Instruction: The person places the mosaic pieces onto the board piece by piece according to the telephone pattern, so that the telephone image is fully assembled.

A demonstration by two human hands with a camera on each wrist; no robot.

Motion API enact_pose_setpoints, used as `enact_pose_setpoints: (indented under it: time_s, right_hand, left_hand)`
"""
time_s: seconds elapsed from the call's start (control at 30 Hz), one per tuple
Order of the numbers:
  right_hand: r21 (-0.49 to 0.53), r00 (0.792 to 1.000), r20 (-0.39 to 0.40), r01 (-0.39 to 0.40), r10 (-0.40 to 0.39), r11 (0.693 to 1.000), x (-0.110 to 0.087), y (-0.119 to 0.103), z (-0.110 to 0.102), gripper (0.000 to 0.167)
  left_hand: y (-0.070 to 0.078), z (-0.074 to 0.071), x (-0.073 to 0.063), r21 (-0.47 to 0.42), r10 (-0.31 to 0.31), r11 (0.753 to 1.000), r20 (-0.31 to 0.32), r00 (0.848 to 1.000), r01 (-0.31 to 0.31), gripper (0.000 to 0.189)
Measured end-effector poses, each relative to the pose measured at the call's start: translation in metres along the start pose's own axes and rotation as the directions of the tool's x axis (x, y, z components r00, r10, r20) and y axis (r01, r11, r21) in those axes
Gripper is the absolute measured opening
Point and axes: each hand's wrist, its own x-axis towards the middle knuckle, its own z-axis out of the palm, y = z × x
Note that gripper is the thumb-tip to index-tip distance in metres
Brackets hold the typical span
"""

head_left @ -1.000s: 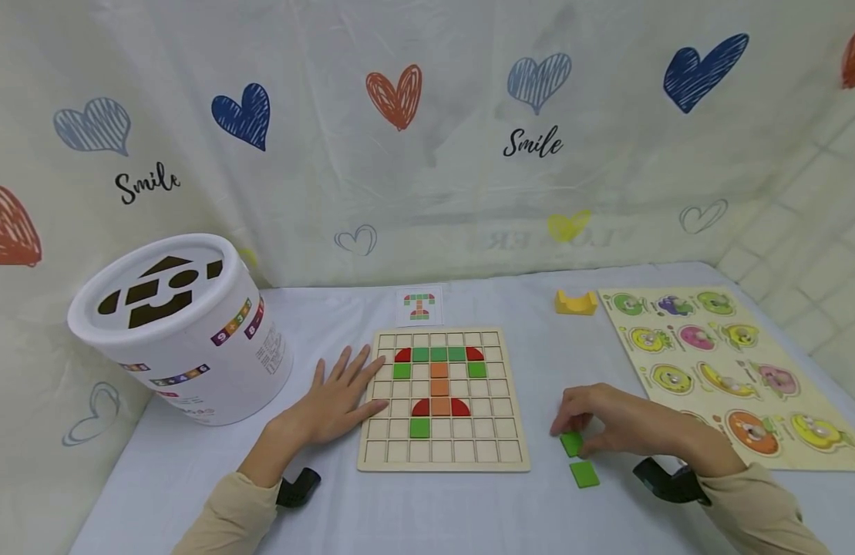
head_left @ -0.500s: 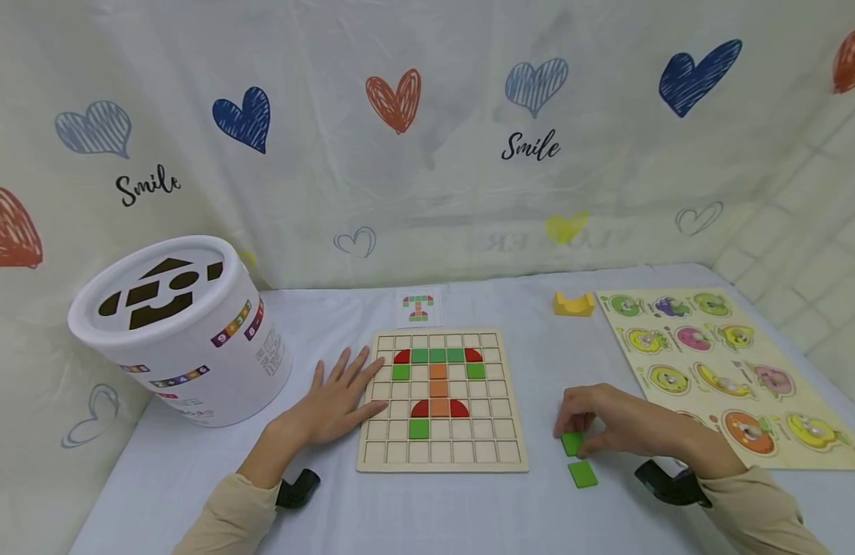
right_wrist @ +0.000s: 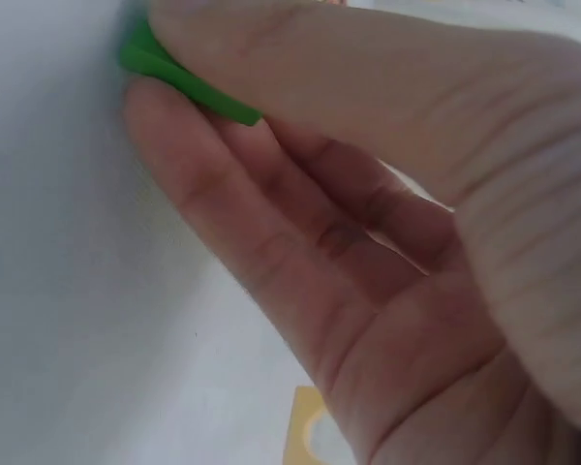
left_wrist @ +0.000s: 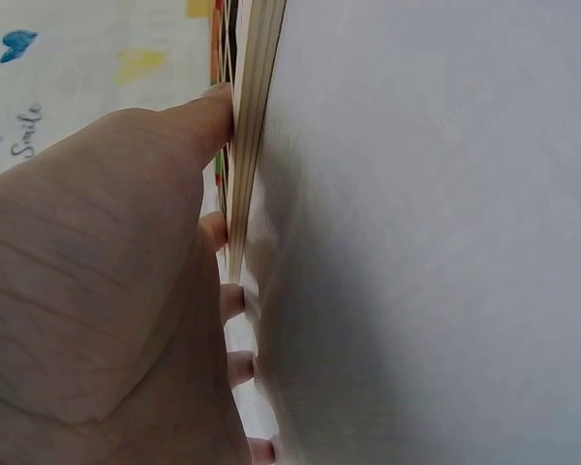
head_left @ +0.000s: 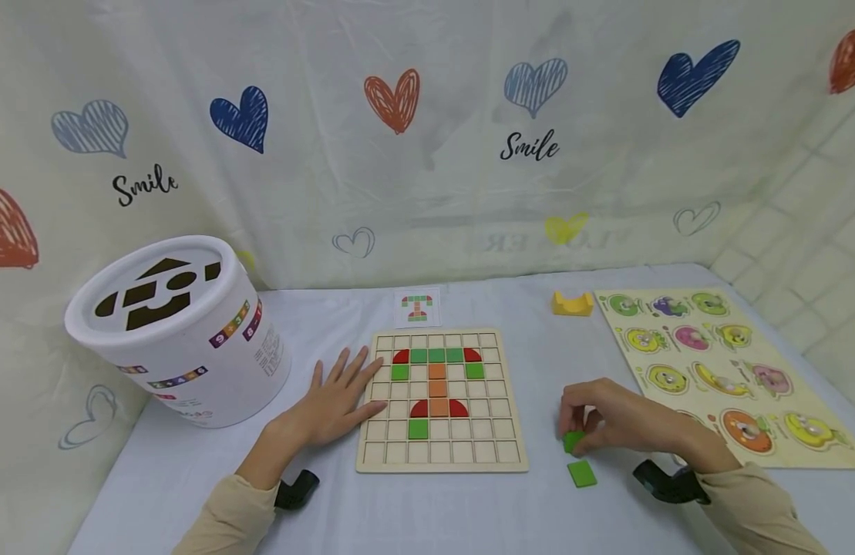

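To the right of the wooden grid board (head_left: 469, 451), my right hand (head_left: 617, 420) pinches a green square tile (right_wrist: 189, 82) between thumb and fingertips, low over the cloth. A second green tile (head_left: 582, 474) lies flat just in front of that hand. My left hand (head_left: 330, 405) is spread with straight fingers at the board's left side, its thumb and index fingertip touching the board's edge. Red quarter-round, green square and orange square (head_left: 437, 389) pieces sit in the board's cells. The left wrist view shows the board's layered edge (left_wrist: 257, 107) beside the thumb.
Behind the board lies a small pattern card (head_left: 418, 307). A white bucket (head_left: 184, 339) with a shape-slotted lid stands at the left. On the right are a yellow curved block (head_left: 572, 305) and a fruit puzzle board (head_left: 649, 378). A heart-printed curtain (head_left: 455, 177) hangs behind the table.
My right hand's fingers have drawn up slightly on the pinched green tile, which now shows less. My left hand stays in place. The head view has shifted a little.
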Motion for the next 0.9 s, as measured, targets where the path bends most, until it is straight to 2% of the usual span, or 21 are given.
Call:
enact_pose_setpoints:
  time_s: [0.27, 0.57, 0.67, 0.9]
  right_hand:
    - [-0.022, 0.992, -0.076, 0.099, -0.101, 0.995, 0.007, 0.000, 0.000, 0.024]
    - [-0.043, 0.956, -0.187, 0.220, -0.224, 0.974, 0.033, -0.006, 0.008, 0.017]
    - [-0.049, 0.951, -0.200, 0.229, -0.234, 0.972, 0.044, -0.010, 0.011, 0.018]
    - [-0.025, 0.954, -0.180, 0.239, -0.240, 0.971, 0.072, -0.025, 0.025, 0.023]
  left_hand:
    - [-0.001, 0.001, 0.001, -0.001, 0.001, 1.000, 0.006, 1.000, -0.001, 0.080]
    - [-0.001, 0.001, 0.000, -0.003, -0.003, 1.000, 0.000, 1.000, 0.003, 0.079]
    - [-0.002, 0.001, 0.001, 0.000, -0.003, 1.000, -0.001, 1.000, 0.003, 0.080]
    - [-0.001, 0.003, 0.001, -0.010, -0.001, 1.000, -0.003, 1.000, 0.001, 0.081]
